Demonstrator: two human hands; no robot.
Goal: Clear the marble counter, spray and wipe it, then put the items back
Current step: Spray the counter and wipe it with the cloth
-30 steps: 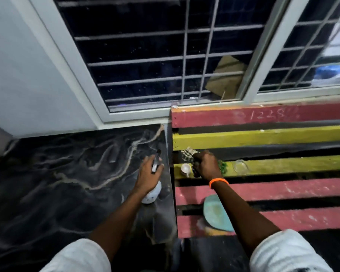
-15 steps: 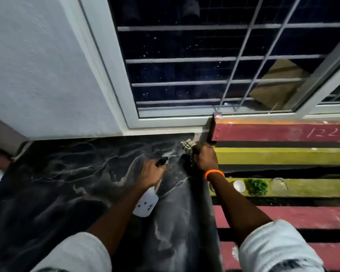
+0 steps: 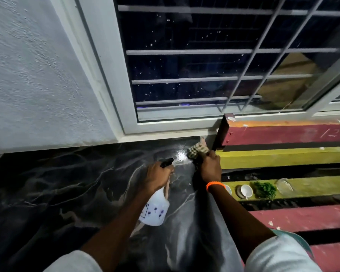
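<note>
The black marble counter with pale veins fills the lower left, bare apart from a wet shiny patch near its far right corner. My left hand grips the neck of a white spray bottle with a black nozzle, held over the counter and pointing at that corner. My right hand holds a bunched checked cloth down at the far right corner beside the wet patch. An orange band circles my right wrist.
Right of the counter lies a rack of red and yellow wooden slats. On a yellow slat sit small white cups, a green leafy sprig and a clear glass dish. A barred window and grey wall stand behind.
My right hand carried the cloth from the yellow slat over to the counter's far right corner. My left hand lifted the spray bottle toward the same corner, where a wet patch now shines.
</note>
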